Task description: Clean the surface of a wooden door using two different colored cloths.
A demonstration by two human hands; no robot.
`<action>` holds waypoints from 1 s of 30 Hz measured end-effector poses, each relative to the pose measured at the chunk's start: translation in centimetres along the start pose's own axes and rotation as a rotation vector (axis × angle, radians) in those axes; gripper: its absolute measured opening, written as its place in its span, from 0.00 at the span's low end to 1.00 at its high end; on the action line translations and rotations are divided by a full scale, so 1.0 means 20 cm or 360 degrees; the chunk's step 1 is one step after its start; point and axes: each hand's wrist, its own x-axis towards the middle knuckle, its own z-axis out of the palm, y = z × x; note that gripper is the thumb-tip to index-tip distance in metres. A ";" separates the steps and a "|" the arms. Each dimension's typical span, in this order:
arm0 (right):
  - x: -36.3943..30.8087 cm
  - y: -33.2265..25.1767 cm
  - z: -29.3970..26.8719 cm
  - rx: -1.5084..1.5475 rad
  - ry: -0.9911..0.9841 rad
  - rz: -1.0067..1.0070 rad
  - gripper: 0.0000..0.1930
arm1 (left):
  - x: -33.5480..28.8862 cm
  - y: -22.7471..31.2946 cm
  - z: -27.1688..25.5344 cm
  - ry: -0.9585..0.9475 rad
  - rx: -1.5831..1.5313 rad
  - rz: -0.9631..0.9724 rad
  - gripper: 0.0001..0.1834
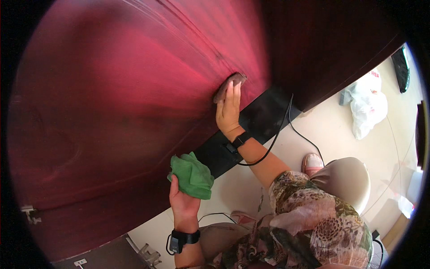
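We have the right hand (229,112) up at the red panel (112,98), its fingers straight and close together, holding a brown cloth (230,87) flat against the surface, a little above the black base strip (264,117). The left hand (184,204) holds a bunched green cloth (191,175), thumb up along its edge and the other fingers hidden behind it; that cloth sits in front of the panel's lower edge, near the strip's left end.

By our judgement, a wipe with the brown cloth is in progress and the job is not finished. Pale streaks and a faint curved mark show left of the hands, so some of the panel may need more work. The glare and the dark areas make it hard for us to say which parts are already clean. We see no clear border between wiped and unwiped areas.

A black cable (277,139) loops past the right forearm, and a white plastic bag (369,107) lies on the pale floor (333,130), well apart from both cloths.
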 end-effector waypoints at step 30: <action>0.04 -0.14 0.13 -0.0076 0.0038 -0.0134 0.31 | -0.05 0.16 -0.12 -0.0015 -0.0072 0.0043 0.30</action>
